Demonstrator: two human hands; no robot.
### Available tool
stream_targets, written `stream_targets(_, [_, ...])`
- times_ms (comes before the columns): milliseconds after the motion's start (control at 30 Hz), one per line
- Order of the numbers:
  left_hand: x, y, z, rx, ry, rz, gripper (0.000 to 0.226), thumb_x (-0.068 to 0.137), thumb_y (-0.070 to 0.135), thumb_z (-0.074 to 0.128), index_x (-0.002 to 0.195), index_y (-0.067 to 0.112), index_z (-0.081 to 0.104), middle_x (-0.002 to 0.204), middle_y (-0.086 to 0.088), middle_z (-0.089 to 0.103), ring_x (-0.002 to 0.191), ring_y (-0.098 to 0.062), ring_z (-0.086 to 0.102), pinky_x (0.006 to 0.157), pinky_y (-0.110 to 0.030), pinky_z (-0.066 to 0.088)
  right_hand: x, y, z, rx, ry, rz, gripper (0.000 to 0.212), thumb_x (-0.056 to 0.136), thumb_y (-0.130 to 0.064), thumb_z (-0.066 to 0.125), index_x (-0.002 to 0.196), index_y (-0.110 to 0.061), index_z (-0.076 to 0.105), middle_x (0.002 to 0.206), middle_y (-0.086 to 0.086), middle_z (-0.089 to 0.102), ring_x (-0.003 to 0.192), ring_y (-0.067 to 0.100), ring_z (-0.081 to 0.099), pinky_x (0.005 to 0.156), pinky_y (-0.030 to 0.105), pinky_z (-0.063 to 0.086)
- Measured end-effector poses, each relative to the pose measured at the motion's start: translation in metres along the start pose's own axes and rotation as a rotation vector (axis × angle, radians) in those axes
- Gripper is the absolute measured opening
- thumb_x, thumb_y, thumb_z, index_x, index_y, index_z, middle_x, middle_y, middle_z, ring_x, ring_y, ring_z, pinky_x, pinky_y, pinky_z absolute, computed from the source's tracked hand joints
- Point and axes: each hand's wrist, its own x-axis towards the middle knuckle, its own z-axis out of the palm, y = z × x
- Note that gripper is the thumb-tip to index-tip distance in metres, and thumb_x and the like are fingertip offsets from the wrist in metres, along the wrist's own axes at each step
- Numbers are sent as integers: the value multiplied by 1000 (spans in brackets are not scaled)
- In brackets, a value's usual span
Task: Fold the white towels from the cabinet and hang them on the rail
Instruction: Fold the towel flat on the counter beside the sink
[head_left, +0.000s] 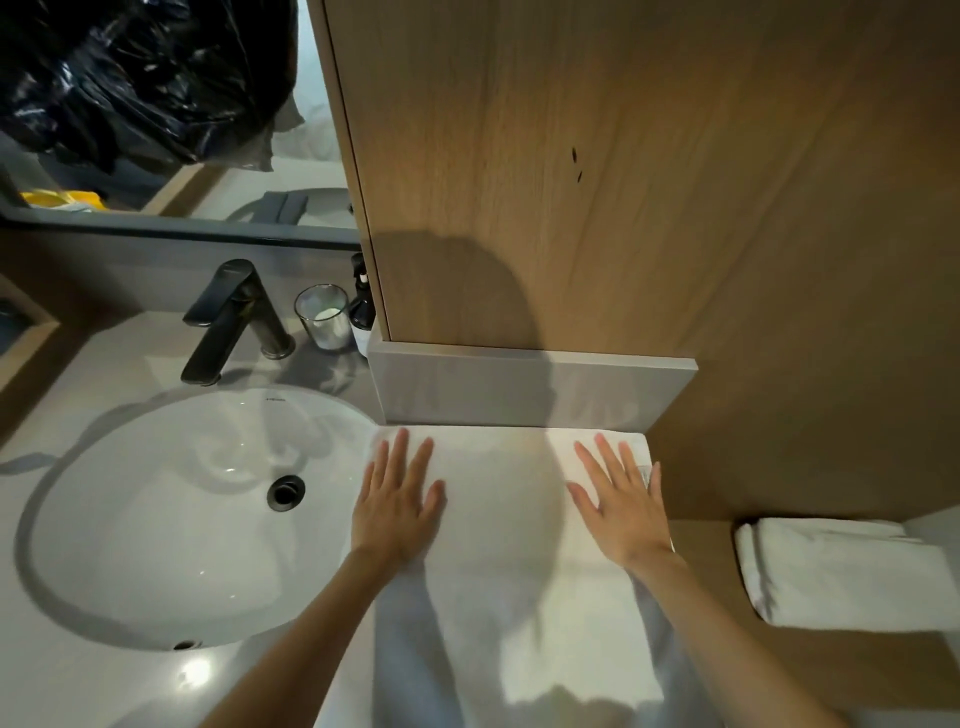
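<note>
A white towel (504, 519) lies spread flat on the counter to the right of the sink, its far edge against the grey plinth under the wooden cabinet (597, 182). My left hand (397, 499) rests flat on the towel's left part, fingers apart. My right hand (626, 499) presses flat on its right part, fingers spread. Neither hand grips anything. A second white towel (841, 571), folded, lies on a lower wooden shelf at the right. No rail is in view.
A white round sink (130, 509) with a black drain sits to the left. Behind it stand a black faucet (228, 317), a glass (324, 317) and a dark pump bottle (362, 301). A mirror (156, 104) above reflects a black bag.
</note>
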Motion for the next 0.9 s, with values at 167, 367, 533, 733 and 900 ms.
stream_targets(167, [-20,27,-6,66,94,44,59,93,35,25,143,10,42,148,-11,41,134,-33,42,113,-44,26,-18,-54,-17,262,31,-21,54,101,-19,34,154,-22,22,162,6,13,150,29,5,120,45,2])
stream_targets(367, [-74,53,28,10,45,60,53,100,40,18,152,28,22,159,2,10,148,-21,9,118,-39,-1,-72,-105,32,220,106,-107,49,99,-34,31,147,-32,37,156,3,32,144,27,29,114,55,25])
stream_targets(533, [-83,21,18,-23,85,19,54,96,46,20,150,43,18,160,10,3,148,-12,-3,119,-33,-7,-84,-47,33,29,98,-115,53,98,-55,13,150,-46,18,162,-8,12,150,20,8,120,48,6])
stream_targets(733, [-92,-12,9,-39,56,14,58,94,50,11,151,41,11,161,8,2,148,-11,0,121,-32,4,-95,22,18,71,16,71,56,93,-64,-1,148,-53,-7,157,-18,-19,148,18,-16,120,46,-5])
stream_targets(900, [-97,-2,10,23,63,5,70,90,46,-3,153,21,11,160,-3,5,148,-24,7,118,-36,1,-97,-6,5,23,-2,101,60,96,-41,-2,155,-28,3,163,-3,-10,148,25,-16,120,44,-9])
